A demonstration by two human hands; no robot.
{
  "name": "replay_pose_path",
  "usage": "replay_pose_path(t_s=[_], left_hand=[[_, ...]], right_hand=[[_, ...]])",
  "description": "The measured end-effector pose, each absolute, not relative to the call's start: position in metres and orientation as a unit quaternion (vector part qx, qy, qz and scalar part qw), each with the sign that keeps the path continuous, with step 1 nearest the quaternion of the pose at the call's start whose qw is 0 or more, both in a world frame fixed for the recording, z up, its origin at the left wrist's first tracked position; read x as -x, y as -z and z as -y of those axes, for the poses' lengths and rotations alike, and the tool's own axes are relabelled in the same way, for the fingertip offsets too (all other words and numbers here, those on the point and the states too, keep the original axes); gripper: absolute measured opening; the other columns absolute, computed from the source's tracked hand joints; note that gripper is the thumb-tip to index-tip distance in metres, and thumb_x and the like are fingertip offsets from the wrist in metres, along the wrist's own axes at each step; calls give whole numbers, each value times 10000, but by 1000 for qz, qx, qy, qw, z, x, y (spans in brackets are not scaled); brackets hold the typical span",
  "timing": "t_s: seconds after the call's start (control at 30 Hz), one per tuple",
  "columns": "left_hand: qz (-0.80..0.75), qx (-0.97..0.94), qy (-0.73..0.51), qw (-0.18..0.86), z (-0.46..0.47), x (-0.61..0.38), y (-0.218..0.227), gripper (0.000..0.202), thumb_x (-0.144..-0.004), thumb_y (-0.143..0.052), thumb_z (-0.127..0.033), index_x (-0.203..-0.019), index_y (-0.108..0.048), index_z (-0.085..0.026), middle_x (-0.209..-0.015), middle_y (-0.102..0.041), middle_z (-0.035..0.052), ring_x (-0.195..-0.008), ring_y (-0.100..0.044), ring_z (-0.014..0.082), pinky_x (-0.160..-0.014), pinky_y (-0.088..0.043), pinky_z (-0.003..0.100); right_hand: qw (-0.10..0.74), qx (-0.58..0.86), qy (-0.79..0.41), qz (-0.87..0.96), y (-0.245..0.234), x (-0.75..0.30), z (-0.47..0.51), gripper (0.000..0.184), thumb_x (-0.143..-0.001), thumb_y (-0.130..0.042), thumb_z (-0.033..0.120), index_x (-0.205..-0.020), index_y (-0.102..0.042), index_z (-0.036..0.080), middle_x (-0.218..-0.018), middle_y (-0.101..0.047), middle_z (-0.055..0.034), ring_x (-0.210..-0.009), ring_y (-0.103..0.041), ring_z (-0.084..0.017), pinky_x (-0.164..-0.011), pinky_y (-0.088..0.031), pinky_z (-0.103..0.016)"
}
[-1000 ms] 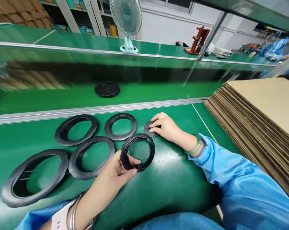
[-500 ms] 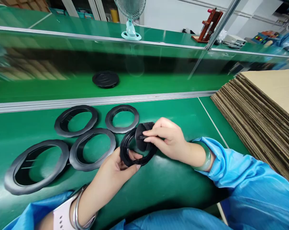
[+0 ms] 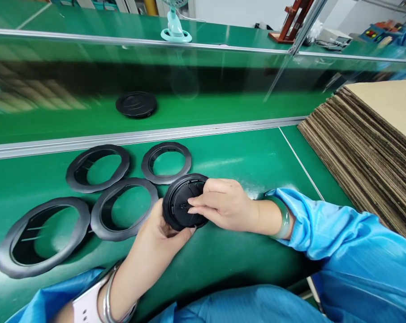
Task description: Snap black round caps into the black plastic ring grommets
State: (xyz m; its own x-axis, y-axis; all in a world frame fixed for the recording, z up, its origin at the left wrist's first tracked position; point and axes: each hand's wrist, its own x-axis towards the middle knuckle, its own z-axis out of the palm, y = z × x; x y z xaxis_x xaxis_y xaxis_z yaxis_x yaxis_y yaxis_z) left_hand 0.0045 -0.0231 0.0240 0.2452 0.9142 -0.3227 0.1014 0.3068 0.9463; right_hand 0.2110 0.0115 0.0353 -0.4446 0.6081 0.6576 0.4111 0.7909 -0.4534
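Note:
My left hand (image 3: pixel 159 240) grips a small black plastic ring (image 3: pixel 168 204) from its lower left, thumb along the near edge and the other fingers mostly hidden beneath. Inside that ring lies a black round disc (image 3: pixel 180 197), roughly level with it. The fingertips of my right hand (image 3: pixel 228 204) are closed in a pinch at the disc's middle; what they pinch there is too small to make out. To the left, several loose black rings lie flat, among them a small ring (image 3: pixel 147 167), a middle ring (image 3: pixel 100 224) and a large ring (image 3: pixel 8 251).
A black round cover (image 3: pixel 136 106) lies on the green strip (image 3: pixel 203 117) behind a metal rail (image 3: pixel 223 128). Stacked cardboard sheets (image 3: pixel 354 148) stand at the right. On the bench beyond are a mint fan (image 3: pixel 174 29) and a red-brown stand (image 3: pixel 288 27).
My right hand has brought the disc from a tilted position above the ring down into it, lying flat. My left hand still holds the ring. The view has shifted slightly.

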Motion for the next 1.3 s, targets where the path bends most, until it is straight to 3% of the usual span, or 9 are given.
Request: replay_pose_path(t_s=[0.33, 0.63, 0.9, 1.0, 1.13, 1.3], left_hand=[[-509, -486, -327, 630, 21, -5, -21, 707, -690, -846, -253, -1272, -448, -213, -1139, -648, 57, -964, -667, 237, -734, -589, 259], [-501, -485, -322, 640, 21, -5, -23, 705, -695, -835, -242, -1278, -440, -220, -1146, -646, 48, -968, -659, 223, -743, -583, 252], [-506, -477, -326, 640, 21, -5, -25, 673, -682, -830, -245, -1242, -457, -207, -1071, -659, 42, -923, -672, 231, -724, -589, 267], [-509, -483, -323, 636, 21, -6, -25, 669, -695, -844, -278, -1236, -456, -212, -1097, -656, 46, -941, -669, 224, -722, -585, 253], [-514, -478, -310, 641, 21, -6, -23, 645, -705, -848, -311, -1202, -453, -205, -1072, -665, 52, -901, -678, 223, -667, -576, 242], [-511, -494, -311, 631, 22, -6, -24, 573, -723, -832, -321, -1147, -466, -201, -988, -672, 31, -850, -681, 209, -674, -583, 252]], right_hand=[[384, 224, 60, 894, -32, -214, -14, 168, -1057, -418, 46, -1036, -578, 93, -769, -483, -32, -648, -457, -186, -546, -401, -315], [400, 186, 44, 896, -35, -215, -17, 143, -1045, -416, 30, -1055, -555, 64, -758, -473, -35, -639, -443, -187, -550, -417, -323], [367, 197, 66, 907, -39, -216, -12, 166, -1042, -430, 56, -1020, -585, 110, -769, -480, -37, -663, -488, -192, -537, -424, -318], [348, 234, 34, 907, -36, -215, -13, 182, -1063, -454, 91, -959, -603, 107, -769, -437, -35, -665, -466, -193, -579, -438, -313], [348, 277, -32, 895, -35, -213, -15, 351, -1128, -370, 203, -912, -632, 115, -793, -443, -46, -688, -456, -191, -630, -452, -301], [338, 296, -100, 888, -38, -214, -14, 224, -1091, -479, 189, -946, -626, 105, -894, -518, -81, -776, -507, -214, -703, -482, -320]])
